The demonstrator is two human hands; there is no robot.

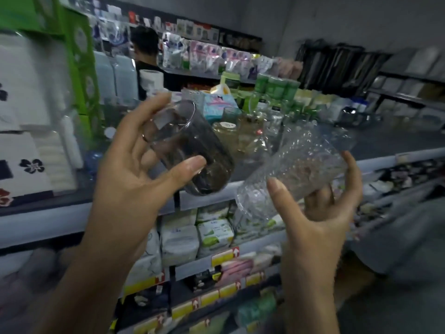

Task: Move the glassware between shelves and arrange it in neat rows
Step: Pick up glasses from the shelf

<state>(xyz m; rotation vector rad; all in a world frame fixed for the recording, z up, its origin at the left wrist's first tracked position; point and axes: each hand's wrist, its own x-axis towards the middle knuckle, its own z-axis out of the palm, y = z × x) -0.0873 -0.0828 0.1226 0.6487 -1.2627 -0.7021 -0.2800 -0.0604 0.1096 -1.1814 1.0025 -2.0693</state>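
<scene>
Gripped: smoky tumbler [192, 150] in left hand [125, 179], dimpled glass [301, 165] in right hand [320, 220], fingers [190, 165] curled round both. Judged fragile, slick; hold mid-wall.

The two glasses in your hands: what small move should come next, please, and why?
Probably right the smooth glass and stand it beside the glasses on the shelf: the left hand holds it tilted, the right hand holds the textured glass tilted too, so neither is free.

A smoky smooth glass [192, 150] tilts in the left hand [134, 169]; a clear dimpled glass [296, 169] lies slanted in the right hand [320, 213].
</scene>
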